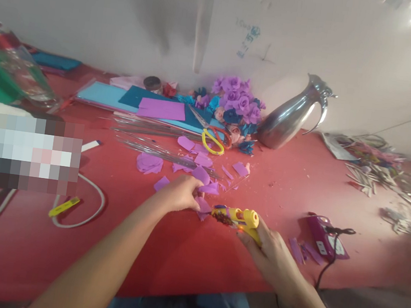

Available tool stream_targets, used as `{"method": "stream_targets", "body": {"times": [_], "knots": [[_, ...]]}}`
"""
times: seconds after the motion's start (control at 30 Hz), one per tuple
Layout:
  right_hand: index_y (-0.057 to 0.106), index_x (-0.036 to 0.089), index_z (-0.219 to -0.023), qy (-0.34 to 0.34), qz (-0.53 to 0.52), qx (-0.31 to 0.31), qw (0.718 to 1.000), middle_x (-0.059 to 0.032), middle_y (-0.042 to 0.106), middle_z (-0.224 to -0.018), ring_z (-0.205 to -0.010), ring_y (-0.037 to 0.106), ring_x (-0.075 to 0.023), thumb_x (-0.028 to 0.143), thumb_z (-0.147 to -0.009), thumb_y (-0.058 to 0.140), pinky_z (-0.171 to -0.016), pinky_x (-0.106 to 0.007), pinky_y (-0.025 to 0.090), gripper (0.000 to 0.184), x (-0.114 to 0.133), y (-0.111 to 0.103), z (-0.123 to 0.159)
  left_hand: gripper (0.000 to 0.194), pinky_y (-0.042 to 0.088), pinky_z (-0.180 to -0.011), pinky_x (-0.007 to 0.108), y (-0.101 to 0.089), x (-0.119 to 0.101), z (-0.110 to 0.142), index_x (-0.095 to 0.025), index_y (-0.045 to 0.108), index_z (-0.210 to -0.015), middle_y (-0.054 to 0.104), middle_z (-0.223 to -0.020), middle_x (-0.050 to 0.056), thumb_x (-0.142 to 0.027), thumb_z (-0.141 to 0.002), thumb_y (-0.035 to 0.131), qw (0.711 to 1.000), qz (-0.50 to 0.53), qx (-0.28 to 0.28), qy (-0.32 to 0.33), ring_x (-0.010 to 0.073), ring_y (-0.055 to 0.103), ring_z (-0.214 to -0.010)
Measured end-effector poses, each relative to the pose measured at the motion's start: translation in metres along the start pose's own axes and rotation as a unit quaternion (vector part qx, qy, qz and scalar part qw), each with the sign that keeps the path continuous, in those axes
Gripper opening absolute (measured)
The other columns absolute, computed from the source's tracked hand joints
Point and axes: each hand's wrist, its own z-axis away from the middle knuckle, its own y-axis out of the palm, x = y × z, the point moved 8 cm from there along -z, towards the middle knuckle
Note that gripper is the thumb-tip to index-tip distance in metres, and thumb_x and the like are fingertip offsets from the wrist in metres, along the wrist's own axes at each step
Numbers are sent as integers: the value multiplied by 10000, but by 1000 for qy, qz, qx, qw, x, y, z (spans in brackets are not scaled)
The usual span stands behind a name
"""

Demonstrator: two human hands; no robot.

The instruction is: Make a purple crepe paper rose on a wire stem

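My right hand (272, 251) grips a yellow glue gun (238, 218), its tip pointing left toward a purple foam petal (203, 206). My left hand (181, 193) is closed in a pinch on that petal, just above the red table (186, 242). Several more purple foam pieces (201, 173) lie scattered beyond my left hand. A black cord runs from the gun off the table's front edge.
Yellow-handled scissors (212, 142), metal wires (153, 149) and blue and purple foam sheets (151, 102) lie farther back. A bunch of purple and blue foam flowers (237, 102) stands next to a steel jug (291, 117). A purple power strip (325, 238) lies at right, a white cable (84, 209) at left.
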Motion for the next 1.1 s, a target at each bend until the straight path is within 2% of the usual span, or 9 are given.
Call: {"method": "stream_targets", "body": {"times": [0.27,0.47,0.73,0.93,1.1], "knots": [[555,174,-1051,-11,16,-17,1000,-20,631,-554,-497,610,-202,407,-892,395,-451,-240,332,324,0,-5,-1,150,329,-542,238,-2,-3,1,-186,600,-685,595,-623,-27,-205,-548,658,1000,-9,-2,7,163,571,-646],[551,155,-1001,-12,31,-37,999,-4,583,-505,-434,552,-184,402,-896,384,-434,-243,297,316,3,-10,0,146,338,-548,242,-1,0,0,-194,601,-685,623,-649,-24,-197,-546,645,1000,-5,-2,4,171,587,-676],[526,173,-945,-31,31,-47,998,23,546,-476,-406,524,-161,378,-906,387,-423,-234,286,251,8,-16,4,184,340,-529,241,-1,-1,0,-192,604,-681,624,-660,-23,-210,-518,688,1000,3,-3,4,162,579,-644],[531,170,-963,-50,8,-2,999,-15,625,-557,-454,572,-173,378,-908,391,-447,-246,321,256,21,-2,7,172,361,-551,256,-3,-1,1,-194,614,-681,631,-674,-18,-205,-524,683,1000,0,-17,12,172,582,-656],[544,178,-997,-41,4,8,999,-6,621,-557,-467,580,-178,385,-910,384,-456,-247,339,276,21,3,6,149,368,-555,251,-5,-4,3,-195,599,-636,604,-621,-30,-182,-520,691,1000,13,-23,11,163,576,-636]]}}
